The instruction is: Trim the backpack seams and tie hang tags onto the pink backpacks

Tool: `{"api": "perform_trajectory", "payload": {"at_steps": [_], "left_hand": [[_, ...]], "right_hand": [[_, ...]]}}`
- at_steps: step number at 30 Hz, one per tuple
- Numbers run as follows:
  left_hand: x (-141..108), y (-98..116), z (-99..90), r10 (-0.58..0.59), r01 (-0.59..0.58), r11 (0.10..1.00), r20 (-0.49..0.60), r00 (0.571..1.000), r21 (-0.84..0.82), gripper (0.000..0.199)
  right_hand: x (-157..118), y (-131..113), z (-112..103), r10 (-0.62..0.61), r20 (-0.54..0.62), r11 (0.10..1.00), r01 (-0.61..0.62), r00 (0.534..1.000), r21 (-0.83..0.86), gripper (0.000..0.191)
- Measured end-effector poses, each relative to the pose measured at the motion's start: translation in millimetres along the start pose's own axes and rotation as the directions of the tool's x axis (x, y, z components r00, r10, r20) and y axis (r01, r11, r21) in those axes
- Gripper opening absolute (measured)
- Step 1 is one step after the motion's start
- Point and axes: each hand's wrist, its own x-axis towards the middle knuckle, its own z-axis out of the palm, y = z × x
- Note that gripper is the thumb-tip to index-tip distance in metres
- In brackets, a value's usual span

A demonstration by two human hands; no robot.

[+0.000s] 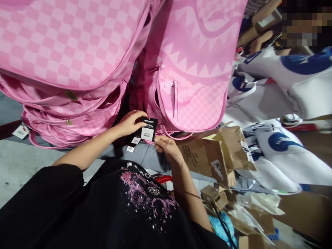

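A black hang tag [149,129] with a white barcode label is held between my two hands. My left hand [132,122] pinches its upper left edge, and my right hand [164,144] has its lower right corner between closed fingers. Two more tags [130,148] hang just below and left of it. Behind the tag lies a pink backpack [192,100] with a jagged teeth print and a checkered front pocket. To the left, several pink checkered bags [70,41] are piled up, with a white tag [20,131] at their lower left.
White bags with blue prints [295,152] are heaped on the right. Below them are an opened cardboard box [202,155], smaller cartons and clear plastic wrapping [246,214]. Another person's arms [261,38] show at the upper right. Pale floor [15,166] appears at the left.
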Motion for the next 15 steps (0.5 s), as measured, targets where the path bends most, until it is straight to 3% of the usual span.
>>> {"api": "perform_trajectory", "payload": {"at_steps": [2,5,11,15], "left_hand": [[3.7,-3.5,7.9,-0.009,0.007,0.998,-0.030,1.000,-0.069,0.014],[6.8,-10.0,14.2,-0.009,-0.002,0.988,-0.073,0.997,-0.155,0.019],[6.5,-5.9,11.8,0.254,-0.260,0.964,-0.092,0.963,-0.053,0.015],[2.6,1.2,9.8,0.298,-0.301,0.952,-0.059,0.953,-0.048,0.014]], "right_hand": [[-1.2,0.5,-2.6,-0.011,-0.024,1.000,0.012,1.000,0.025,0.041],[-2.8,0.0,-7.2,-0.014,-0.042,0.998,0.016,0.999,0.067,0.045],[0.3,-3.3,-9.8,0.032,0.146,0.963,-0.070,0.989,0.261,0.044],[1.4,-3.0,-11.0,0.069,0.190,0.922,-0.135,0.979,0.362,0.041]]}}
